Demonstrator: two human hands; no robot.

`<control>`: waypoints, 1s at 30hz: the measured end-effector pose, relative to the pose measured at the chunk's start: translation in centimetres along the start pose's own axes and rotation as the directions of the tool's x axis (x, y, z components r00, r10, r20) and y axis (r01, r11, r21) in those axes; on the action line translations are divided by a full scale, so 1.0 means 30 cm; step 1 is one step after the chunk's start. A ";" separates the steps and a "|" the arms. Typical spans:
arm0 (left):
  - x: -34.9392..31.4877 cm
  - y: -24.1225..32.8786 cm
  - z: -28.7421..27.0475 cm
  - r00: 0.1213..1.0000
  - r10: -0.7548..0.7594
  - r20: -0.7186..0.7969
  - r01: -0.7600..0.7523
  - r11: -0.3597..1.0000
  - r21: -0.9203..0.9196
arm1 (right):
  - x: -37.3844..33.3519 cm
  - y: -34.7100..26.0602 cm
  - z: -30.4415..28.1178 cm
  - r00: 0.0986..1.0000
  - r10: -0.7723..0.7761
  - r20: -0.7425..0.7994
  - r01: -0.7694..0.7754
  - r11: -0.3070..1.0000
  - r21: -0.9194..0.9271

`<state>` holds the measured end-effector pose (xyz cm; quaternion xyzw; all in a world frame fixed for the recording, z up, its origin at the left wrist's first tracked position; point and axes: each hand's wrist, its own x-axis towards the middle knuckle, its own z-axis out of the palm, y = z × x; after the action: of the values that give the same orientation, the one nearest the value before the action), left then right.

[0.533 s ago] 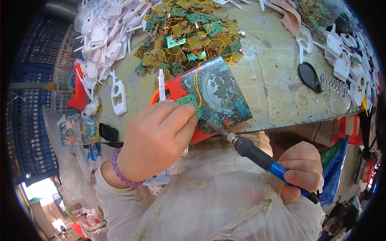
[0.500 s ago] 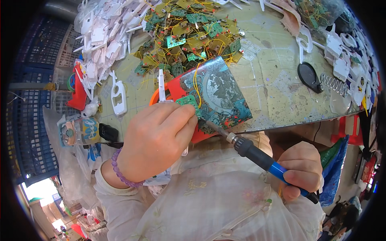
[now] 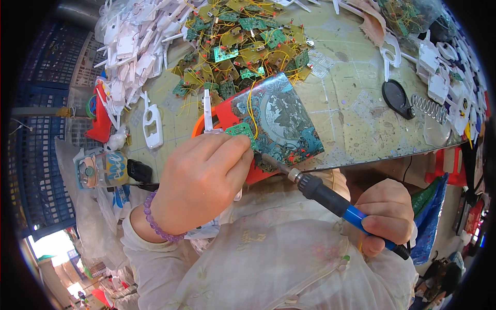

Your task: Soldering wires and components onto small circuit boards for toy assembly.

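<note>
Green board [image 3: 240, 129] sits in the fingers of your left hand [image 3: 201, 181], pinched by its near edge over the red side of the patterned box [image 3: 289, 116]. Your right hand [image 3: 385, 219], at 4 o'clock from the board, is wrapped around the blue-and-black iron [image 3: 325, 195]. Its tip comes in at 5 o'clock, right by your left fingertips; you can't tell from here whether it touches the board.

A yellow wire [image 3: 250, 106] loops up over the box at 1 o'clock from the board. A white stem [image 3: 208, 111] stands out past your left hand at 10 o'clock; whether you grip that too is hidden.

As for progress, the tip's closeness suggests that work on this board is under way rather than over, and you can't make out a finished joint. At 12 o'clock lies a big heap of boards [image 3: 243, 46] with yellow wires among them; which are done and which remain doesn't show. White casings [image 3: 134, 41] are piled at 10 o'clock, with more white parts [image 3: 434, 67] at 2. One loose casing [image 3: 153, 126] lies apart at 9. The spring holder [image 3: 430, 109] at 3 o'clock has no iron in it.
</note>
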<state>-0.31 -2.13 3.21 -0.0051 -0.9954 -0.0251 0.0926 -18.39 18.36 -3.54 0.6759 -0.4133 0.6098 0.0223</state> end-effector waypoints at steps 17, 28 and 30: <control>-0.019 -0.002 0.010 1.000 -0.024 -0.002 0.024 0.998 -0.051 | 0.017 0.008 0.001 0.998 -0.028 0.049 0.028 1.000 -0.003; -0.034 -0.006 0.018 0.999 -0.026 -0.033 0.024 0.998 -0.066 | 0.017 0.004 0.015 0.996 -0.086 0.027 0.087 0.996 -0.020; -0.036 -0.005 0.019 0.999 -0.024 -0.029 0.022 0.998 -0.052 | 0.013 0.003 0.016 0.996 -0.085 0.017 0.086 0.996 -0.025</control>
<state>0.65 -2.27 2.44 0.0042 -0.9929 -0.0519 0.1069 -18.11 17.84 -3.39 0.6976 -0.3921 0.5973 0.0537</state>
